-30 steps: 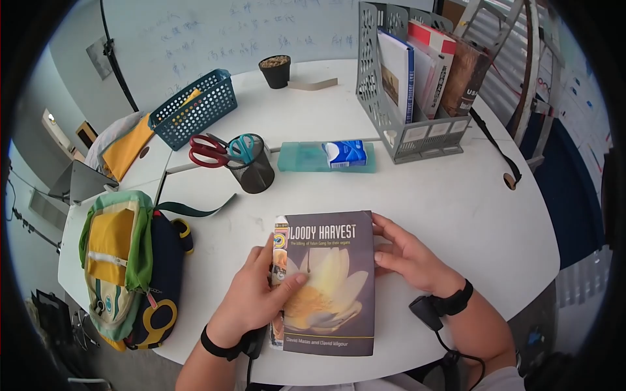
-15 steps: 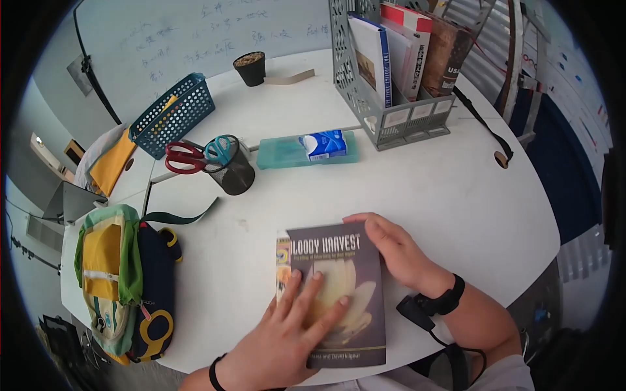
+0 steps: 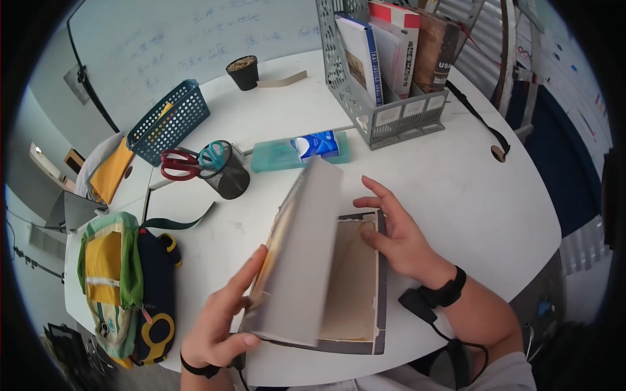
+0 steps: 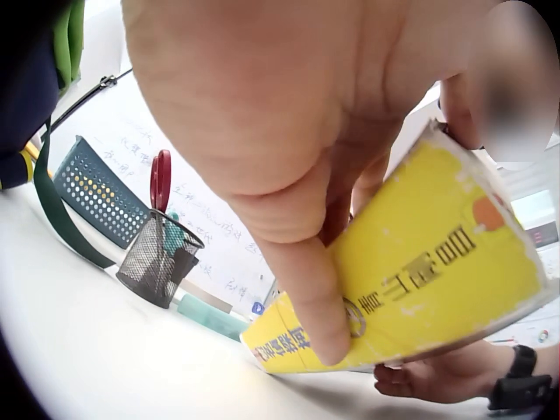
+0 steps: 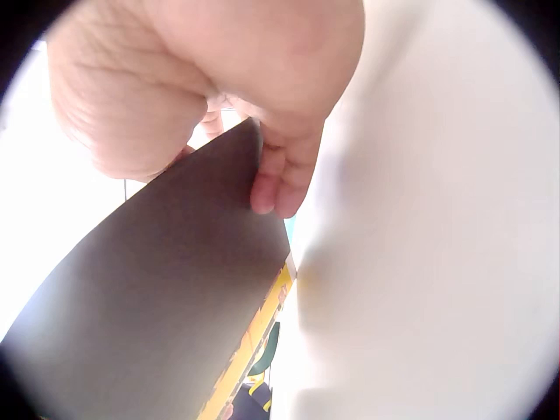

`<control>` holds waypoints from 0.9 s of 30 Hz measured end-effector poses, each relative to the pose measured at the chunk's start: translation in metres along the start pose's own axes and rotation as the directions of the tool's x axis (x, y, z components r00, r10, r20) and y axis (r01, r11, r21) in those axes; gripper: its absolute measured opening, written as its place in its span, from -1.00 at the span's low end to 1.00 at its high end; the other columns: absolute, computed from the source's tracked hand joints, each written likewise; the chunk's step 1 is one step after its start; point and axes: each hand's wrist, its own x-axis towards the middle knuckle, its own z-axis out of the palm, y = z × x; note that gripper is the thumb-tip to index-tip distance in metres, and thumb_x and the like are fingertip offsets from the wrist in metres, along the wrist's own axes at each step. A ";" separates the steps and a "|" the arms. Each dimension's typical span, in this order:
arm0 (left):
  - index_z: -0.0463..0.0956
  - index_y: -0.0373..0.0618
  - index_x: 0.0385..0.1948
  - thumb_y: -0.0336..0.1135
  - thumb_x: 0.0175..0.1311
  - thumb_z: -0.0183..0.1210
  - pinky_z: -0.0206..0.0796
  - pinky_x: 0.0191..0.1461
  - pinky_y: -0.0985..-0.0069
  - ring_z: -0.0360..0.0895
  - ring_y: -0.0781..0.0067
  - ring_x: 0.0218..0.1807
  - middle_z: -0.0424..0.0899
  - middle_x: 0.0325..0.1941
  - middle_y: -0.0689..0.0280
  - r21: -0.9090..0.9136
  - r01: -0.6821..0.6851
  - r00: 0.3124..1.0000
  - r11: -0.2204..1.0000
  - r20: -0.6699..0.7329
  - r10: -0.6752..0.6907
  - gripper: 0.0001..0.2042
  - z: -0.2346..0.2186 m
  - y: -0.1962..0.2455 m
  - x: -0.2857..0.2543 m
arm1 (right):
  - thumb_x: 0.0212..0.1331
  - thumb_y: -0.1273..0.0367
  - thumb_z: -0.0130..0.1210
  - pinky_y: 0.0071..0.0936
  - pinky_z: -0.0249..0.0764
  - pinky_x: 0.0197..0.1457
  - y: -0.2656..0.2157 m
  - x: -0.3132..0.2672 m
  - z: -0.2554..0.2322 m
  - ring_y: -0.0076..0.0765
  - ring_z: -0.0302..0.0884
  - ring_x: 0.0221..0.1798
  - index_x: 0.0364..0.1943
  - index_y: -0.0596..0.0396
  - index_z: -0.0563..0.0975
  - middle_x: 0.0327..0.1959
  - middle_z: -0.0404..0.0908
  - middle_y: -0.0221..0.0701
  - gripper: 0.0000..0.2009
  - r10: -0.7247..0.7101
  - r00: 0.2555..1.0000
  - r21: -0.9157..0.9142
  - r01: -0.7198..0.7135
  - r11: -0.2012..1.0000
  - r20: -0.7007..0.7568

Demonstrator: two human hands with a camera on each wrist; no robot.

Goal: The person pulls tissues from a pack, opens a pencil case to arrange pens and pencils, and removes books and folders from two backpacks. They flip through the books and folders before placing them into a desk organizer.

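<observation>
Left hand (image 3: 215,326): the grip is partly curled around the left side of the book (image 3: 352,293), one finger lying along its yellow printed face. Right hand (image 3: 407,244): the grip pinches the book's right edge, thumb on the inner face and fingertips on the dark outer face. The book sits at the near side of the surface (image 3: 469,202), between the hands, its left part raised and its right part low.

Containers, beyond the book: the mesh cup (image 3: 228,179) holds red scissors (image 3: 179,165) and teal scissors (image 3: 212,157). The teal box (image 3: 270,155) carries a blue-and-white pack (image 3: 316,146) on top. The grey file holder (image 3: 407,120) contains upright books (image 3: 399,55). The blue basket (image 3: 173,124) contains something yellow; the pot (image 3: 244,77) holds brown material.

Change from the frame half a second earlier: the book was closed, front cover up, with the left hand spread over it; it is now opened.

Surroundings: the backpack (image 3: 130,287) occupies the left side, its dark strap (image 3: 179,222) extending toward the cup. In the head view, the raised part reaches up to the teal box; contact cannot be determined.
</observation>
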 end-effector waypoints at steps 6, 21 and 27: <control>0.21 -0.60 0.52 -0.15 0.05 0.41 0.46 0.25 0.37 0.70 0.17 0.15 0.68 0.19 -0.07 0.093 0.156 0.983 0.983 -0.107 -0.146 -0.01 -0.032 -0.005 -0.017 | 0.42 0.60 0.12 -0.52 0.49 0.18 -0.003 -0.001 0.000 -0.59 0.47 0.03 0.71 -0.15 0.09 0.41 0.47 -0.28 -0.19 -0.026 0.999 -0.064 0.025 0.998 -0.029; 0.73 -0.12 0.18 -0.24 0.00 0.66 0.65 0.10 0.28 0.69 0.06 0.22 0.75 0.22 0.10 0.698 -0.231 0.973 0.678 0.164 0.163 -0.39 0.003 0.003 0.017 | 0.53 0.31 0.27 -0.27 0.35 0.58 -0.001 0.000 0.007 -0.26 0.33 0.56 0.71 0.19 -0.03 0.53 0.34 -0.19 -0.14 0.084 0.996 0.036 -0.085 0.996 0.034; 0.62 -0.22 0.25 -0.23 0.13 0.63 0.66 -0.06 0.40 0.79 0.19 -0.08 0.81 -0.05 0.10 0.607 0.089 0.978 0.789 -0.202 0.045 -0.37 -0.016 -0.013 0.019 | 0.45 0.38 0.31 -0.17 0.27 0.66 -0.019 0.016 0.016 -0.10 0.24 0.66 0.72 0.17 -0.06 0.66 0.21 -0.03 -0.08 0.170 0.965 -0.074 -0.158 0.985 0.202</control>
